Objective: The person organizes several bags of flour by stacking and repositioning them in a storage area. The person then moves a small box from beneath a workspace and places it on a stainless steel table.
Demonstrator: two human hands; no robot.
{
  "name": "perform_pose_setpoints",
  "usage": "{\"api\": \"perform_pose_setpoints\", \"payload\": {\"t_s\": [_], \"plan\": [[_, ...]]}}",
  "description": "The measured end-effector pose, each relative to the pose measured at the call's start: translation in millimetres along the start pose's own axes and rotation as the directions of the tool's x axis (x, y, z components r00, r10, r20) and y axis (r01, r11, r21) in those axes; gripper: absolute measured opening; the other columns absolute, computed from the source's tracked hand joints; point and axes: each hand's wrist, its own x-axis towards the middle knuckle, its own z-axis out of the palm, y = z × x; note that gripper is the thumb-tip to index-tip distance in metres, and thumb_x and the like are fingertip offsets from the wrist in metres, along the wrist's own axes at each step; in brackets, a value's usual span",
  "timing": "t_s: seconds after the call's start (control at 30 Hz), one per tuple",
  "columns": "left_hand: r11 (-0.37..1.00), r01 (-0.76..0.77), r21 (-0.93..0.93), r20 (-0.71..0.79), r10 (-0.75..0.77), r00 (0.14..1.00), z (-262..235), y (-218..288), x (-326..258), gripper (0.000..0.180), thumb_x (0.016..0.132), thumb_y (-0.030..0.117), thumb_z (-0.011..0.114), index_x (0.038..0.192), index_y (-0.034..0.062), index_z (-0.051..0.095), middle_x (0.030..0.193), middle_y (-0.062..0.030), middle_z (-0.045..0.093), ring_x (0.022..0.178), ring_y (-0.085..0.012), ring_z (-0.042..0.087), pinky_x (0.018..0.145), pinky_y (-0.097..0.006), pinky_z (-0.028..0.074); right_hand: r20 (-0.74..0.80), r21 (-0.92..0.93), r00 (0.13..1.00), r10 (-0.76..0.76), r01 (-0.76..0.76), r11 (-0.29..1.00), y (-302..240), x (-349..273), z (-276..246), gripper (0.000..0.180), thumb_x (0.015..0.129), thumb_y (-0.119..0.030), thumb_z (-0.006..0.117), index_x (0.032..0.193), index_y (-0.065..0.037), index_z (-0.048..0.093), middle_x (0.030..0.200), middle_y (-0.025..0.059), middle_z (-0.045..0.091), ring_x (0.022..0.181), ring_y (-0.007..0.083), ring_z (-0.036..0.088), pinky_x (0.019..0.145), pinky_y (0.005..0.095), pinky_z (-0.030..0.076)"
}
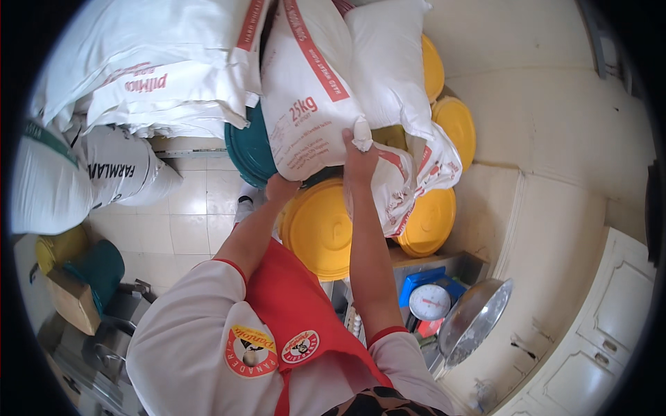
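Observation:
A full white flour sack (305, 76) with a red stripe leans in front of me, its near end low over the round lids. My right hand (359, 159) is closed around its near right corner, where a bunched tip of the sack sticks up. At the near left corner, my left hand (280, 187) grips the bottom edge; its fingertips are hidden beneath the sack. Right of my right hand hangs a crumpled, partly flattened sack (395, 184). Just below the hands is a yellow lidded drum (319, 232), and a dark green lid (248, 154) shows to the left.
Stacked white sacks (159, 62) fill the far left, with more sacks (125, 166) below them. Another plump white sack (388, 62) and several yellow drums (454, 132) stand along the right wall. A dial scale (429, 302) and a metal bowl (475, 322) are nearer, at right.

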Motion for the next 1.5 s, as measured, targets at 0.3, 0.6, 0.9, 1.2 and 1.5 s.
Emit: {"api": "perform_pose_setpoints", "payload": {"t_s": [0.3,0.6,0.9,1.2,1.5], "plan": [[0.973,-0.192,-0.128,-0.037,0.188,0.981,-32.1,-39.5,9.3,0.045,0.063,0.036,0.076,0.090,0.0007,0.077,0.087,-0.0230,0.074,0.087,-0.0377,0.073,0.079,-0.044,0.057,0.142,-0.294,0.949,-0.281,0.312,0.903,-74.6,-43.4,-15.8,0.025,0.081,-0.016,0.073,0.100,0.001,0.072,0.088,0.0273,0.071,0.090,0.0460,0.069,0.079,0.0470,0.054],[0.953,-0.274,-0.128,0.086,0.286,0.954,-84.8,-64.7,-78.8,0.045,0.065,0.040,0.074,0.087,0.0010,0.077,0.080,-0.0202,0.074,0.077,-0.0335,0.074,0.072,-0.042,0.058,0.128,-0.159,0.965,-0.230,0.249,0.955,-59.8,-118.9,-71.9,0.031,0.090,-0.023,0.072,0.102,0.006,0.071,0.088,0.0251,0.072,0.085,0.0390,0.071,0.077,0.0436,0.053],[0.943,-0.307,-0.129,0.407,0.333,0.851,34.7,-118.1,-194.7,0.040,0.071,0.040,0.077,0.092,0.0059,0.077,0.084,-0.0133,0.075,0.079,-0.0294,0.073,0.076,-0.041,0.056,0.131,-0.139,0.984,-0.118,0.136,0.981,-30.4,-188.8,-167.9,0.031,0.093,-0.022,0.074,0.108,0.004,0.072,0.093,0.0139,0.075,0.086,0.0185,0.068,0.079,0.0346,0.052],[0.961,-0.267,-0.073,0.251,0.277,0.928,-4.0,-162.2,-120.8,0.029,0.083,0.030,0.067,0.094,0.0048,0.076,0.077,-0.0118,0.073,0.067,-0.0224,0.070,0.065,-0.037,0.056,0.120,-0.220,0.985,-0.127,0.151,0.964,36.0,-212.7,-202.2,0.039,0.092,-0.029,0.076,0.109,0.005,0.071,0.089,0.0162,0.074,0.083,0.0153,0.065,0.077,0.0351,0.052],[0.987,-0.051,-0.150,0.200,0.081,0.977,-133.2,-237.3,-95.0,0.017,0.087,0.014,0.063,0.101,0.0088,0.071,0.091,-0.0098,0.070,0.080,-0.0190,0.072,0.065,-0.036,0.059,0.094,-0.079,0.994,0.061,-0.053,0.995,45.5,-233.0,-178.1,0.039,0.090,-0.027,0.079,0.109,0.006,0.071,0.093,0.0107,0.072,0.083,0.0140,0.063,0.077,0.0326,0.052]]}}
